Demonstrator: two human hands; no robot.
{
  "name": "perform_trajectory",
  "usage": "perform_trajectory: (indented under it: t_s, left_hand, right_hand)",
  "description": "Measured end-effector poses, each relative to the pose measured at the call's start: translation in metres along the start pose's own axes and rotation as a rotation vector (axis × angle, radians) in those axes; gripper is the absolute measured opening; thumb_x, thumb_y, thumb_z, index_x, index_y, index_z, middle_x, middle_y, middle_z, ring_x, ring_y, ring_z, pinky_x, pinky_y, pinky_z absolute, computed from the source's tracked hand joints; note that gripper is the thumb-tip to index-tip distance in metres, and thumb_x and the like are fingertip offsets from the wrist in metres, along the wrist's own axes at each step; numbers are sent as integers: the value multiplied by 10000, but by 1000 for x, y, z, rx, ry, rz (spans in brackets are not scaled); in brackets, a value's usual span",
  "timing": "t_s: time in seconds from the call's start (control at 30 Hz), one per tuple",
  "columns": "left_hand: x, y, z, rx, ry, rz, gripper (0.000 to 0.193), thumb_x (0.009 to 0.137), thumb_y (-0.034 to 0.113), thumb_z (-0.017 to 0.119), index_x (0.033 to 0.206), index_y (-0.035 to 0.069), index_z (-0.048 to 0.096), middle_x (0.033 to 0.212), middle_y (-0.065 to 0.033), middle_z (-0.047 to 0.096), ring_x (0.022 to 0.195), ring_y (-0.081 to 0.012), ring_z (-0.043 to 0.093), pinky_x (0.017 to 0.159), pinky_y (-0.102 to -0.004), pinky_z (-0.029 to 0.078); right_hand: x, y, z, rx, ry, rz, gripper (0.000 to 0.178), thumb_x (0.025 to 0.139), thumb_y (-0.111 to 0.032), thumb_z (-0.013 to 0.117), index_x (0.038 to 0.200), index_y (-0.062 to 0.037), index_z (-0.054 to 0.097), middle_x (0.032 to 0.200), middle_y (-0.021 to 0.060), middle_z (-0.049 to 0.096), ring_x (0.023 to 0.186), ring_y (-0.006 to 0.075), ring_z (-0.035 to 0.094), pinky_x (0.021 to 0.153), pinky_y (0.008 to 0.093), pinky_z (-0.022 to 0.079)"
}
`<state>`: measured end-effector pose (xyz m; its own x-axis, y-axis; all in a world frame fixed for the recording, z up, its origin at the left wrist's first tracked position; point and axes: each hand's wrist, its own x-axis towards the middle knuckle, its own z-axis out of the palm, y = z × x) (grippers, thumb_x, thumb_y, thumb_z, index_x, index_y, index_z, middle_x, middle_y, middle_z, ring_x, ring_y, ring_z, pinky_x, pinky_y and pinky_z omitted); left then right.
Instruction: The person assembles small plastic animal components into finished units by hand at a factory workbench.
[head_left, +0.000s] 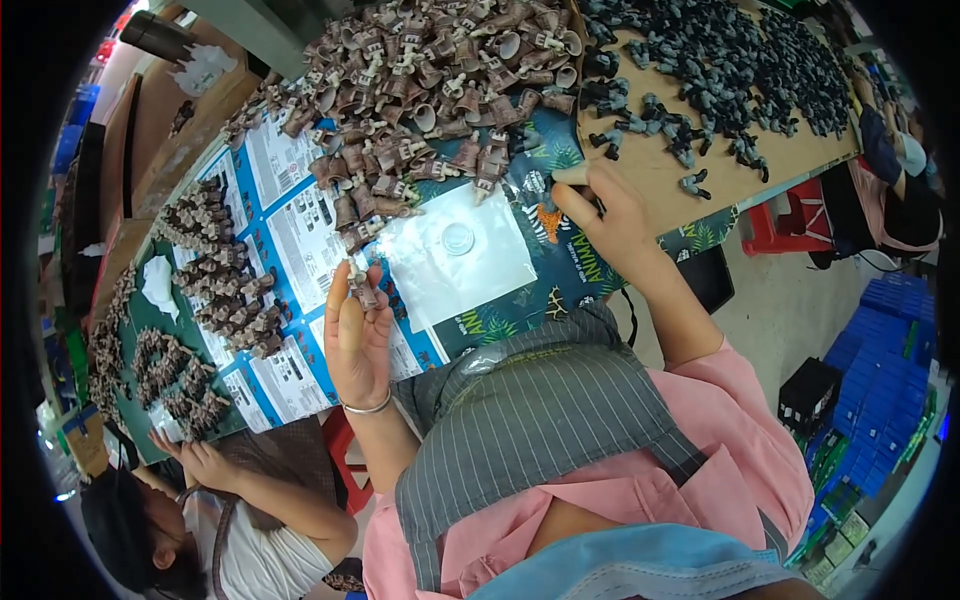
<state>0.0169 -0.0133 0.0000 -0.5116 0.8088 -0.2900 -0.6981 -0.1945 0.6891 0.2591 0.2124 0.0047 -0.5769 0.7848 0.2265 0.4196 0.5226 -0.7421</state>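
Item: 1 brown figurine (362,290), in your left hand (357,345), above the near part of the counter (188,332), just left of a pale square sheet (495,268). Left fingers: closed around the figurine, thumb against it. Right hand (615,215): over the dark printed cover, right of the sheet; thumb and forefinger extended and close together, the others curled; you cannot tell whether they grip anything.

On the sheet: 1 clear round dish (458,238). Beyond it: 1 large heap of brown figures (430,85). To your right: many grey-and-black figures (730,65), spread on cardboard (790,152). To your left: further brown figures in rows (235,295); past them, 1 co-worker's hand (203,462) at the counter's edge.
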Motion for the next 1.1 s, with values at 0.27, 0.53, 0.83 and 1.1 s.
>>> perform_trajectory:
  t_s: [0.27, 0.53, 0.83, 1.1]
  left_hand:
    - [7, 4, 16, 92, -50, 76, 644, 994, 97, 549, 1550, 91, 225, 1411, -174, 484, 1136, -216, 600, 905, -328, 533]
    - [1, -2, 8, 249, 85, 114, 554, 993, 67, 515, 1514, 47, 327, 1228, -123, 623, 1036, -149, 602, 892, -275, 484]
    - [-8, -9, 15, 470, 36, 255, 530, 957, 39, 591, 1461, 44, 429, 1096, -110, 689, 876, -82, 607, 823, -243, 484]
    - [0, -19, 21, 298, 87, 123, 477, 947, 19, 597, 1408, 38, 475, 1167, -133, 676, 935, -91, 623, 776, -212, 486]
  right_hand:
    - [-10, 1, -25, -337, -5, 9, 316, 820, -292, 741, 1048, -79, 690, 939, 86, 517, 874, 283, 558, 732, 377, 444]
    - [-3, -11, -12, -8, -137, 96, 217, 786, -212, 768, 884, -60, 648, 703, 87, 496, 689, 292, 523, 628, 376, 418]
    - [12, -58, 36, -383, -167, -514, 103, 812, -260, 649, 834, -167, 609, 803, 6, 471, 759, 164, 543, 695, 336, 335]
    - [21, -66, 38, -501, -199, -577, 156, 782, -253, 733, 817, -137, 635, 793, 8, 513, 756, 167, 563, 736, 333, 341]
